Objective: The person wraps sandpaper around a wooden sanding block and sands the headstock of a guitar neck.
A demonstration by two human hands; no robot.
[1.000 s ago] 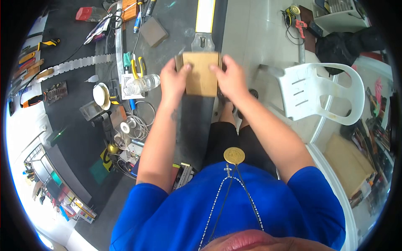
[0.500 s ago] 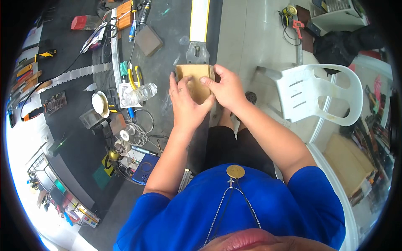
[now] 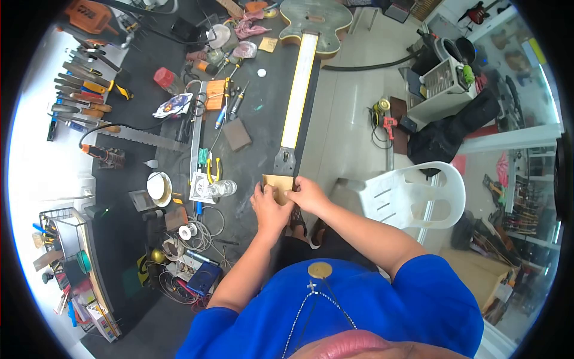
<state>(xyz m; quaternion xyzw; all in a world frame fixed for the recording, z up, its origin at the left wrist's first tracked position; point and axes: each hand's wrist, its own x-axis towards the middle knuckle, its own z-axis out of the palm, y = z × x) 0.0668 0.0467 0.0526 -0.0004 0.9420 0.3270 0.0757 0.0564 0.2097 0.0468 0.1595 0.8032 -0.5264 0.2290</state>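
Observation:
A tan piece of sandpaper [image 3: 278, 180], apparently folded or wrapped, is between my two hands just below the headstock [image 3: 285, 160] of an electric guitar. My left hand [image 3: 270, 209] closes on its left side, fingers bent over the front. From the right, my right hand [image 3: 310, 196] pinches the other edge with thumb and fingers. Whether anything is inside the paper is hidden. The guitar neck [image 3: 300, 90] runs away from me, covered in white strip with yellow edges. At its far end lies the dark greenish guitar body [image 3: 320, 27].
Left on the dark bench are a brown block [image 3: 237, 134], yellow-handled pliers [image 3: 213, 170], a clear bottle [image 3: 223, 188], a white spool [image 3: 188, 231] and coiled cable. A white plastic chair [image 3: 412, 194] stands to my right. A black hose [image 3: 371, 67] crosses the floor.
The view has tilted up and away, so the whole guitar now shows. My hands keep hold of the sandpaper near the headstock and appear lower in the picture.

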